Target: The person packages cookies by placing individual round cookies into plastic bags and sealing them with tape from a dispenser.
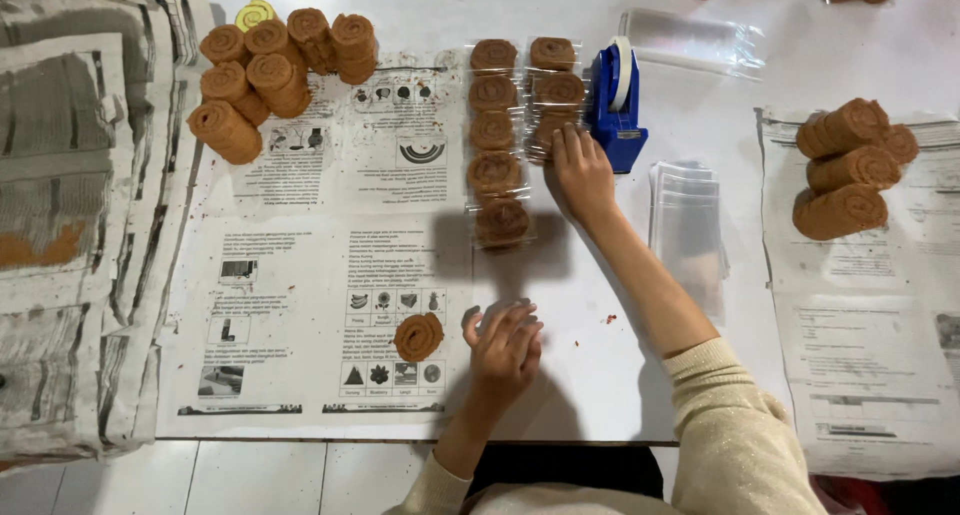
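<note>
Bare table (590,365) is lying open between both hands. Right hand (580,170) is reaching to 12 o'clock, fingers flat and released on bagged spiral biscuits (553,100) (tape dispenser (615,105) just beside). Left hand (505,345) is resting, fingers loosely curled, grasping nothing; a loose biscuit (418,336) is lying at its 9 o'clock.

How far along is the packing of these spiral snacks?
Done: two rows of bagged spirals lie beside the blue tape dispenser. In hand: the right hand rests on the second row's end; the left hand lies near one loose spiral. Left: unwrapped stacks and empty clear bags.
</note>
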